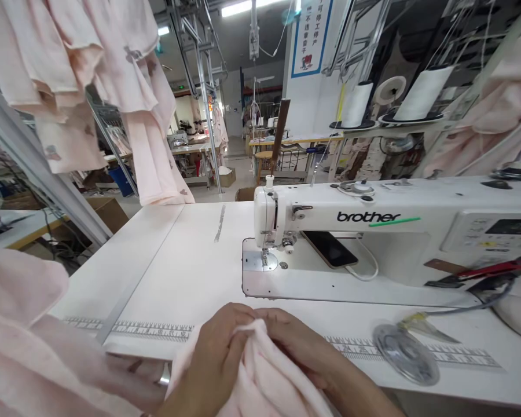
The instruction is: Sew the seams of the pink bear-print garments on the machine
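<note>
Pale pink fabric [263,370] is bunched up between my two hands at the front edge of the sewing table. My left hand [215,353] is closed on it, thumb pressed against the gathered top. Close beside it, my right hand [293,341] grips the same cloth, its fingertips partly hidden behind the folds. Beyond the hands stands a white sewing machine [304,208] with its needle area [265,259] over a metal plate. The lower part of the cloth runs out of view.
A phone [330,249] with a white cable lies under the machine arm. A clear round disc [406,353] rests at right on the printed ruler strip [151,330]. More pink cloth [21,336] is at left, and pink garments [125,75] hang above. Thread cones [423,92] stand behind.
</note>
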Demonstrator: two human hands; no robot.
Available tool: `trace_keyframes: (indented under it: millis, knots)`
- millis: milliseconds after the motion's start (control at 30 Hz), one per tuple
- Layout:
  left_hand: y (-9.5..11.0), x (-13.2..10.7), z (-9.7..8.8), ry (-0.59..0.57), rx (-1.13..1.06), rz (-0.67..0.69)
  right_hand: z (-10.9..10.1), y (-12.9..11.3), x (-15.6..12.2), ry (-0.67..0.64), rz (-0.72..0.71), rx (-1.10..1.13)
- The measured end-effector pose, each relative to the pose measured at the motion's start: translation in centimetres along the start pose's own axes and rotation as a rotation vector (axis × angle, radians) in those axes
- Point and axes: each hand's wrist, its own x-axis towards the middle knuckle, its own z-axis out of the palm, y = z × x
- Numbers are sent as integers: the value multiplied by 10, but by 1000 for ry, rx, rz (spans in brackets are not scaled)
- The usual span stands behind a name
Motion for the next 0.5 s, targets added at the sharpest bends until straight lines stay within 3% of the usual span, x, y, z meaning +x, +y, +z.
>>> trace_keyframes:
  millis: [67, 133, 233, 300, 400, 433, 500]
  knots:
    - [-4, -1, 2, 56, 24, -58, 2, -6, -8, 122, -145, -205]
    - [-6, -1, 5, 98, 89, -32, 7, -10, -18, 260, -273, -475]
    - [-3, 0, 8, 176, 148, 48, 19, -6, -31, 445, -339, -885]
    - [1, 3, 6, 191, 67, -64, 25, -3, -34, 483, -370, -1024]
    - [9, 12, -5, 55, -175, -376, 22, -3, -31, 358, -454, -1020]
    - [12, 16, -10, -33, -238, -436, 19, -5, -30, 301, -480, -1022]
    - [15, 23, -19, -222, -287, -434, 13, -10, -27, 231, -524, -1060]
